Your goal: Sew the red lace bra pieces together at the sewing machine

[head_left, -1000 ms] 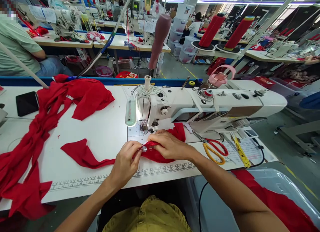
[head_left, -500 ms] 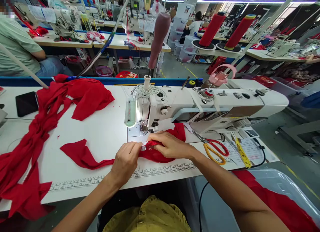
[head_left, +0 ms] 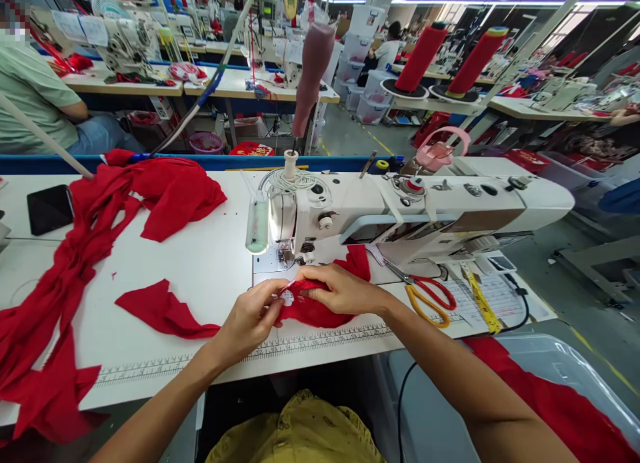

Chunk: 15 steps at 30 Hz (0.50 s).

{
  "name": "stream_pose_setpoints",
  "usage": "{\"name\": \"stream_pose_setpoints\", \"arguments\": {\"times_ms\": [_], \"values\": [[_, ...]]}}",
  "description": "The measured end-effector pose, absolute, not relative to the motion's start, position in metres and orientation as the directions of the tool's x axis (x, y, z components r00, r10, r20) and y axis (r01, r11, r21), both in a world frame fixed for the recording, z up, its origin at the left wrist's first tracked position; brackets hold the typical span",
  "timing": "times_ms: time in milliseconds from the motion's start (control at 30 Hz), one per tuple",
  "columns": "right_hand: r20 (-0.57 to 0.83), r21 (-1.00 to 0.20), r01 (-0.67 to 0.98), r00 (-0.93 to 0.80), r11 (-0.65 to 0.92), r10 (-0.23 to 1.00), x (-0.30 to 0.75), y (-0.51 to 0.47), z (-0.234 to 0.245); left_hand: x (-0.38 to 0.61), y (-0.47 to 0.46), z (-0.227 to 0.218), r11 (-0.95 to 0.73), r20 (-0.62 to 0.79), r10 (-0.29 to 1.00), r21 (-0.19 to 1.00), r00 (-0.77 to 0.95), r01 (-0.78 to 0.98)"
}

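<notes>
Pinching the red fabric (head_left: 313,314) and a small white tag (head_left: 287,296) with the left hand (head_left: 250,320), grip narrow. Clamping the same fabric with the right hand (head_left: 335,291), grip closed over it. Lying on the worktop (head_left: 200,263), just near of the sewing machine (head_left: 400,210) needle. Seemingly lining up tag and edge; next, calling for keeping both flat and square.
</notes>
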State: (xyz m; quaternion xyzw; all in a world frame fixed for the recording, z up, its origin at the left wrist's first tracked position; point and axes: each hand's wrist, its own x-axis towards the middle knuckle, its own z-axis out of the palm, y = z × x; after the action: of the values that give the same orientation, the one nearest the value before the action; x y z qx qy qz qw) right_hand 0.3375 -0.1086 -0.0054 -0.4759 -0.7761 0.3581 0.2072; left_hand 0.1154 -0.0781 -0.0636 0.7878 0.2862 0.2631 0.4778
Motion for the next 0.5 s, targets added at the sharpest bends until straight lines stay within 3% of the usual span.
{"name": "stream_pose_setpoints", "arguments": {"times_ms": [100,233,433,500], "values": [[-0.018,-0.756,0.585,-0.466,0.293,0.884,0.338,-0.109,-0.006,0.117,-0.081,-0.070,-0.490,0.238,0.702,0.846,0.672,0.212],[-0.011,-0.762,0.570,-0.484,0.306,0.875,0.338,-0.110,-0.007,0.119,-0.085,-0.070,-0.517,0.272,0.717,0.825,0.642,0.227],[-0.076,-0.727,0.654,-0.377,0.208,0.923,0.337,-0.112,-0.010,0.118,-0.086,-0.064,-0.332,0.090,0.759,0.906,0.645,0.264],[-0.114,-0.731,0.666,-0.334,0.149,0.936,0.334,-0.113,-0.017,0.120,-0.086,-0.065,-0.325,0.104,0.775,0.911,0.624,0.252]]}}
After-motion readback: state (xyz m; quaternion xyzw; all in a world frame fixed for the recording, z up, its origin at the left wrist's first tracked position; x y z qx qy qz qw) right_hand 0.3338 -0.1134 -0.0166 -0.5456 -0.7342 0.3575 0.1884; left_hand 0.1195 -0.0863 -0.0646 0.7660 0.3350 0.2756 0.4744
